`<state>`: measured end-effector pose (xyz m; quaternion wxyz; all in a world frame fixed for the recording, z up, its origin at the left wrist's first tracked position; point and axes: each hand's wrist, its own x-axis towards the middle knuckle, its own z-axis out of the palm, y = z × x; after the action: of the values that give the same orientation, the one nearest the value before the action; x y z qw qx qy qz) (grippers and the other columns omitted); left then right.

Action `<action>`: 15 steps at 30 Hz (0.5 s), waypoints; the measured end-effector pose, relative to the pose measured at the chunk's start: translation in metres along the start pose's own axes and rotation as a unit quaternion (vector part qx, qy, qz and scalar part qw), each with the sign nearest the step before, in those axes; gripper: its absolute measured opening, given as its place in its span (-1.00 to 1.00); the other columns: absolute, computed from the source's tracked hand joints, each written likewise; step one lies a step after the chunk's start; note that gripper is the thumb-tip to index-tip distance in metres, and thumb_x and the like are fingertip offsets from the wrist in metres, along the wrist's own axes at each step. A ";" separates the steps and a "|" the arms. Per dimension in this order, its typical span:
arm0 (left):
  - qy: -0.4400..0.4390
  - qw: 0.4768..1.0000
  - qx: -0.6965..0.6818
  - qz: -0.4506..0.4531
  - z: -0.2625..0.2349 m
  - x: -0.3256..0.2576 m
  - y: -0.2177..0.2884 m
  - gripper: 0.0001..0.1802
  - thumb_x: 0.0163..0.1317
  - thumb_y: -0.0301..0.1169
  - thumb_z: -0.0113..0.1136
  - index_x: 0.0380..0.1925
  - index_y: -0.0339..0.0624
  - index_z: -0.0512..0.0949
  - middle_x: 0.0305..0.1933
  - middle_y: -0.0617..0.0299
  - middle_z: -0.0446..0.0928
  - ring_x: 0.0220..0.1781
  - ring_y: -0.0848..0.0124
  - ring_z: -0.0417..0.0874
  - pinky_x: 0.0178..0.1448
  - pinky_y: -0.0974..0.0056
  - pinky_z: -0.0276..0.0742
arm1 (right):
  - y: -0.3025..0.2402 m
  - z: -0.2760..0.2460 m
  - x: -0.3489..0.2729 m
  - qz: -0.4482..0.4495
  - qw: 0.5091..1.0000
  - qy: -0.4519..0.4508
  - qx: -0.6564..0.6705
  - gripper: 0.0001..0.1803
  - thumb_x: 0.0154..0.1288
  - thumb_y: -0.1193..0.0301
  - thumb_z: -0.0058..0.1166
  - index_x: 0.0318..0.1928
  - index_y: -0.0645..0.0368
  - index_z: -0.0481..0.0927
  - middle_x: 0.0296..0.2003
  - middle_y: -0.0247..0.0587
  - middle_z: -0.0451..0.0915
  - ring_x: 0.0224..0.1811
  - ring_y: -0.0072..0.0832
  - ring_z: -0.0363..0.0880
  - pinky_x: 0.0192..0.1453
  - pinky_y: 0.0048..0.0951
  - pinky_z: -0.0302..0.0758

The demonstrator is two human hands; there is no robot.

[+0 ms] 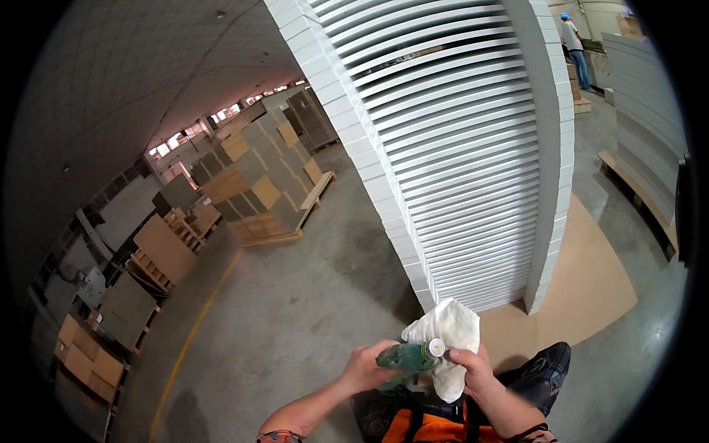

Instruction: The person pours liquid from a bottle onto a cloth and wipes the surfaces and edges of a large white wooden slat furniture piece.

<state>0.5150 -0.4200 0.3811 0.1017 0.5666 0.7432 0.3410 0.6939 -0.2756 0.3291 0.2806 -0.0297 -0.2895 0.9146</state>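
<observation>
Wrapped in the curled fingers of the left hand [367, 367]: a green bottle [402, 357], lower centre of the frame, tipped with its white top [436, 348] toward the right. Pinched in the nearly closed fingers of the right hand [476, 371]: a crumpled white cloth [459, 323], right beside that top. Can't tell if touching the bottle too. Up through the upper centre, a tall white slatted stack [473, 173], with a brown sheet [587, 277] at its foot. Over on the left, loaded pallets [269, 173] and a yellow floor line [193, 336]. Upper right, a distant person [574, 40].
</observation>
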 end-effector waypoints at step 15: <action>0.040 0.962 0.238 0.131 -0.035 0.021 0.006 -0.56 -0.28 -0.55 0.25 -0.23 -0.11 0.60 -0.42 0.07 0.65 -0.40 0.10 0.69 -0.34 0.10 0.63 | 0.003 0.003 0.005 0.021 0.993 0.097 -0.062 -0.52 0.26 0.57 0.04 0.20 0.40 0.40 0.02 0.01 0.60 0.03 -0.23 0.63 0.16 -0.21 0.56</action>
<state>0.4934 -0.4140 0.4158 -0.1113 0.6527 0.7257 0.1870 0.6880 -0.2763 0.3303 0.2860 -0.1418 -0.3160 0.8934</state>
